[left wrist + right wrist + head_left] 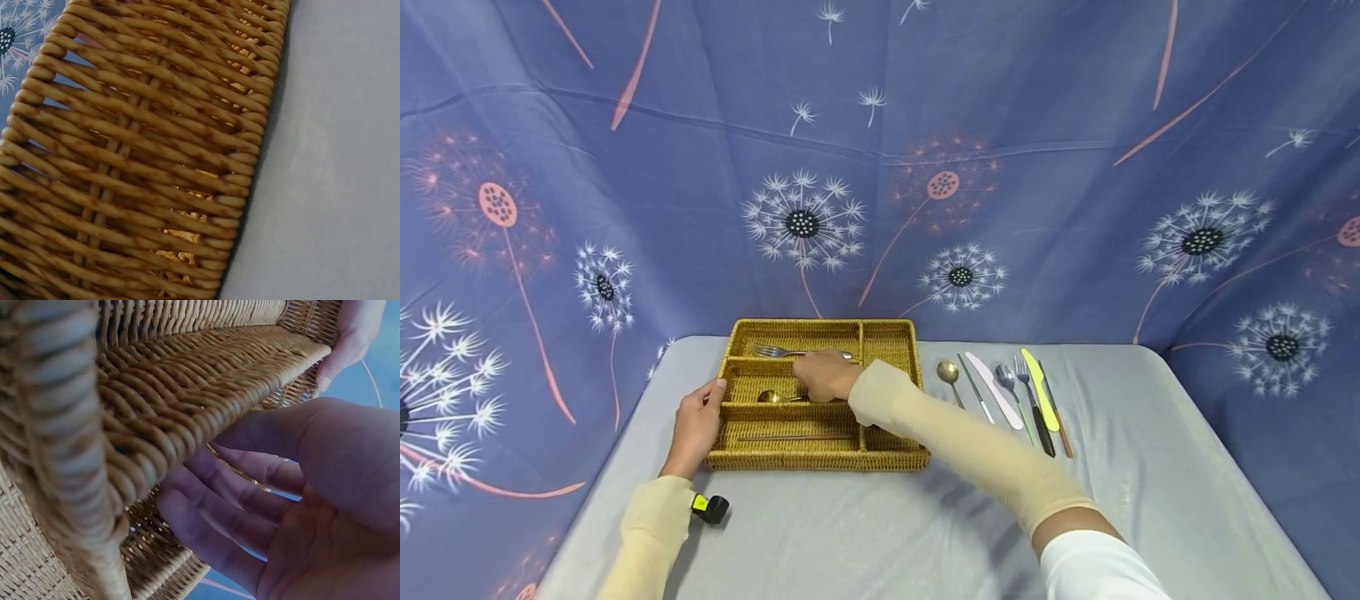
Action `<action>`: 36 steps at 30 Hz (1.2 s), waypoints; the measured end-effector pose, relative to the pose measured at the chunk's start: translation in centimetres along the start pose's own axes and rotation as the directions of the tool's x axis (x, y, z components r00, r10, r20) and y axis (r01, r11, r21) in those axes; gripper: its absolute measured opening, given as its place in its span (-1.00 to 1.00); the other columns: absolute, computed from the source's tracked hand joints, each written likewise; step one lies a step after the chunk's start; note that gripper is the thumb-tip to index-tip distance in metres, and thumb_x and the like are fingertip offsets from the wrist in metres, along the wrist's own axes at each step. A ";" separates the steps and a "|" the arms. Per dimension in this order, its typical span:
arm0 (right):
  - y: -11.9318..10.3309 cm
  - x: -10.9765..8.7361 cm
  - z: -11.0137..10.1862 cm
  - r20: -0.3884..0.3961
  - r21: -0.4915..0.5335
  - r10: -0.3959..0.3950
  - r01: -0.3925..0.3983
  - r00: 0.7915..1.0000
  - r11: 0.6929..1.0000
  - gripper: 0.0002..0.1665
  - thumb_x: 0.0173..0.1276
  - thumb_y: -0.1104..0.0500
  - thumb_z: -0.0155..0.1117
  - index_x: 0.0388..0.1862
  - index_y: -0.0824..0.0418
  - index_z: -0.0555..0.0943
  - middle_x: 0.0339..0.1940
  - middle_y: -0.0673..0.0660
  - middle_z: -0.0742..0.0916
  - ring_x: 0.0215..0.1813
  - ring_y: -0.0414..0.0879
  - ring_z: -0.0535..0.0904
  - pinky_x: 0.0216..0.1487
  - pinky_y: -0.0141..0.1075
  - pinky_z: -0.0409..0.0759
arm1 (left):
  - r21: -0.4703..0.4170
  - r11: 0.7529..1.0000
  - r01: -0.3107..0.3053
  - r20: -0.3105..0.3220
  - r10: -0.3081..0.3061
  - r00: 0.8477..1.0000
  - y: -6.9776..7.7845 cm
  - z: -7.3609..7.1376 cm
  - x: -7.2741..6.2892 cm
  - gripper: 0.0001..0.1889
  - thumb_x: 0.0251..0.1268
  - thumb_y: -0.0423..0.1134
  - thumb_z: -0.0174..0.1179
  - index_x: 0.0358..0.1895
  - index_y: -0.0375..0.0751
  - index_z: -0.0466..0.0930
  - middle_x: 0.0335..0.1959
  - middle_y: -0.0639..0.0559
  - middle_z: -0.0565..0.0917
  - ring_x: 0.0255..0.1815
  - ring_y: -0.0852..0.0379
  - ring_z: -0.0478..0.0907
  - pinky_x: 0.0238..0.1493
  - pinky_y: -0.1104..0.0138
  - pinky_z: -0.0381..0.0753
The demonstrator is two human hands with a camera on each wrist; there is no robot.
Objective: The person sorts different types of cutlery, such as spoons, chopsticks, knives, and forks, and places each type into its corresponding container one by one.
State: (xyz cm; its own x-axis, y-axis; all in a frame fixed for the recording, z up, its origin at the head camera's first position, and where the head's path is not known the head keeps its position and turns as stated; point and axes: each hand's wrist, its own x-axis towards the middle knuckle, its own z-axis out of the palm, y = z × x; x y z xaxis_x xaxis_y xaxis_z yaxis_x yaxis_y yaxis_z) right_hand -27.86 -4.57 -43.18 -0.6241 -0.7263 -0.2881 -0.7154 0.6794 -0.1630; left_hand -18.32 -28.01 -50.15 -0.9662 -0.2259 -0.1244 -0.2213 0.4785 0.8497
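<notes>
Wicker tray (816, 461): left hand (695, 427) gripping, right hand (827, 376) inside.

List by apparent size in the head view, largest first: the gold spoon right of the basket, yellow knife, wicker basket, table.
1. Table
2. Wicker basket
3. Yellow knife
4. Gold spoon

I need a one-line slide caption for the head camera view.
Right hand in a woven tray, left hand holding its side, cutlery lying on the table alongside.
</notes>
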 end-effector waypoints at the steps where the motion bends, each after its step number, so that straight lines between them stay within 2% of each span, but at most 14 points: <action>1: 0.1 -0.1 -0.1 -0.002 0.004 -0.002 0.002 1.000 1.000 -0.35 0.53 0.46 0.19 -0.55 0.00 0.05 -0.60 -0.06 0.02 -0.52 -0.18 -0.10 -0.45 -0.30 0.00 | 0.000 1.000 0.002 -0.001 -0.002 1.000 0.0 0.0 0.0 -0.22 0.80 0.23 -0.29 0.71 -0.32 0.11 0.69 -0.39 0.16 0.71 -0.43 0.02 0.67 -0.28 0.09; 4: 0.3 -0.3 -0.2 -0.016 0.012 -0.013 0.013 1.000 1.000 -0.38 0.52 0.47 0.15 -0.54 0.00 0.07 -0.59 -0.06 0.04 -0.52 -0.18 -0.08 -0.44 -0.31 0.00 | 0.000 1.000 0.007 -0.008 -0.007 1.000 0.0 0.1 0.0 -0.22 0.79 0.23 -0.28 0.71 -0.32 0.12 0.69 -0.39 0.17 0.71 -0.42 0.03 0.67 -0.27 0.10; 9: 0.8 -1.2 -0.6 -0.044 0.013 -0.012 0.013 0.999 1.000 -0.41 0.57 0.38 0.17 -0.61 0.01 0.18 -0.65 -0.07 0.11 -0.55 -0.19 -0.03 -0.46 -0.32 0.03 | -0.006 1.000 -0.006 0.002 0.006 1.000 0.2 0.3 0.2 -0.21 0.78 0.25 -0.27 0.71 -0.30 0.13 0.69 -0.37 0.18 0.71 -0.40 0.04 0.68 -0.25 0.10; 12: 1.0 -2.2 -1.0 -0.053 0.034 -0.002 0.003 0.999 0.999 -0.51 0.60 0.25 0.28 -0.58 0.03 0.37 -0.63 -0.10 0.30 -0.56 -0.20 0.11 -0.46 -0.34 0.13 | 0.002 1.000 -0.004 0.002 0.004 1.000 0.1 0.2 0.2 -0.22 0.79 0.25 -0.27 0.71 -0.31 0.14 0.69 -0.37 0.19 0.71 -0.40 0.05 0.68 -0.24 0.10; 14: 1.0 -3.0 -1.3 -0.073 0.045 0.007 -0.004 0.997 0.999 -0.71 0.58 0.16 0.36 -0.42 0.07 0.60 -0.47 -0.10 0.57 -0.48 -0.23 0.33 -0.41 -0.38 0.32 | 0.009 1.000 0.000 0.002 0.000 1.000 0.1 0.0 0.2 -0.22 0.79 0.24 -0.29 0.71 -0.32 0.13 0.69 -0.38 0.18 0.71 -0.41 0.04 0.67 -0.25 0.11; 16: 1.1 -4.0 -1.5 -0.098 0.064 0.011 -0.005 0.995 0.998 -0.88 0.56 0.09 0.42 -0.13 0.12 0.74 -0.16 -0.07 0.76 -0.29 -0.21 0.56 -0.24 -0.37 0.55 | 0.014 1.000 0.000 -0.001 0.000 1.000 0.1 -0.1 0.1 -0.22 0.80 0.23 -0.29 0.70 -0.33 0.13 0.68 -0.40 0.19 0.71 -0.42 0.05 0.67 -0.25 0.11; 18: 1.2 -5.0 -1.7 -0.131 0.091 0.012 0.000 0.991 0.996 -0.73 0.54 0.10 0.44 0.11 0.17 0.76 0.12 0.01 0.80 -0.12 -0.16 0.67 -0.06 -0.29 0.70 | 0.011 1.000 -0.001 0.004 0.001 1.000 0.2 -0.2 0.0 -0.22 0.80 0.23 -0.30 0.70 -0.35 0.12 0.68 -0.41 0.18 0.70 -0.42 0.04 0.67 -0.26 0.10; 20: 1.4 -6.0 -1.7 -0.163 0.125 0.007 0.013 0.987 0.992 -0.64 0.54 0.13 0.45 0.20 0.25 0.74 0.22 0.10 0.79 -0.12 -0.14 0.71 0.02 -0.28 0.74 | 0.009 1.000 -0.002 0.008 0.002 1.000 0.2 -0.2 0.0 -0.22 0.80 0.22 -0.30 0.70 -0.36 0.12 0.68 -0.42 0.18 0.70 -0.42 0.04 0.67 -0.26 0.11; 22: 1.6 -7.1 -1.6 -0.203 0.149 -0.003 0.034 0.979 0.988 -0.65 0.54 0.15 0.45 0.19 0.30 0.73 0.17 0.14 0.81 -0.27 -0.17 0.67 -0.10 -0.33 0.75 | 0.006 1.000 -0.003 0.007 0.003 1.000 0.2 -0.1 0.0 -0.22 0.80 0.23 -0.29 0.70 -0.35 0.12 0.68 -0.41 0.19 0.70 -0.42 0.05 0.67 -0.25 0.11; 25: 1.9 -8.7 -1.4 -0.275 0.174 -0.011 0.061 0.961 0.983 -0.72 0.53 0.17 0.46 0.09 0.31 0.74 0.02 0.14 0.82 -0.48 -0.25 0.53 -0.37 -0.44 0.63 | 0.004 1.000 -0.006 -0.001 0.006 1.000 0.2 0.0 0.0 -0.21 0.79 0.25 -0.29 0.70 -0.33 0.13 0.68 -0.40 0.20 0.70 -0.40 0.06 0.68 -0.24 0.11; 27: 2.1 -9.9 -1.1 -0.324 0.182 -0.004 0.066 0.946 0.981 -0.79 0.52 0.18 0.46 0.01 0.28 0.75 -0.09 0.09 0.81 -0.53 -0.27 0.47 -0.50 -0.44 0.54 | 0.002 1.000 -0.007 -0.006 0.007 1.000 0.1 0.1 0.1 -0.20 0.78 0.26 -0.29 0.71 -0.31 0.14 0.68 -0.38 0.21 0.71 -0.39 0.07 0.68 -0.23 0.11; 30: 2.5 -11.9 -0.5 -0.390 0.200 0.034 0.049 0.920 0.979 -0.87 0.49 0.17 0.48 -0.10 0.21 0.74 -0.23 0.00 0.75 -0.52 -0.27 0.46 -0.56 -0.41 0.48 | 0.002 1.000 -0.007 -0.008 0.007 1.000 0.1 0.2 0.1 -0.21 0.78 0.26 -0.29 0.71 -0.30 0.14 0.68 -0.38 0.21 0.71 -0.39 0.07 0.68 -0.23 0.11; 36: 3.4 -15.8 1.2 -0.457 0.235 0.111 -0.001 0.883 0.972 -0.89 0.47 0.15 0.48 -0.21 0.12 0.69 -0.38 -0.07 0.64 -0.43 -0.25 0.47 -0.50 -0.38 0.49 | 0.004 1.000 0.003 -0.002 -0.003 1.000 0.1 0.0 0.0 -0.22 0.79 0.25 -0.29 0.70 -0.31 0.16 0.67 -0.39 0.23 0.70 -0.39 0.09 0.68 -0.22 0.12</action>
State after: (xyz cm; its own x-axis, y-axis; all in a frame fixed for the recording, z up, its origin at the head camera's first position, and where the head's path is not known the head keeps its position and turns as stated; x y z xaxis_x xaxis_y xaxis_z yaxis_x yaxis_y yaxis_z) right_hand -20.10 9.35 -40.31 -0.7737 -0.6134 0.1585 -0.6212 0.6855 -0.3796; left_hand -18.36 -27.94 -50.08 -0.9652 -0.2293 -0.1260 -0.2250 0.4815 0.8471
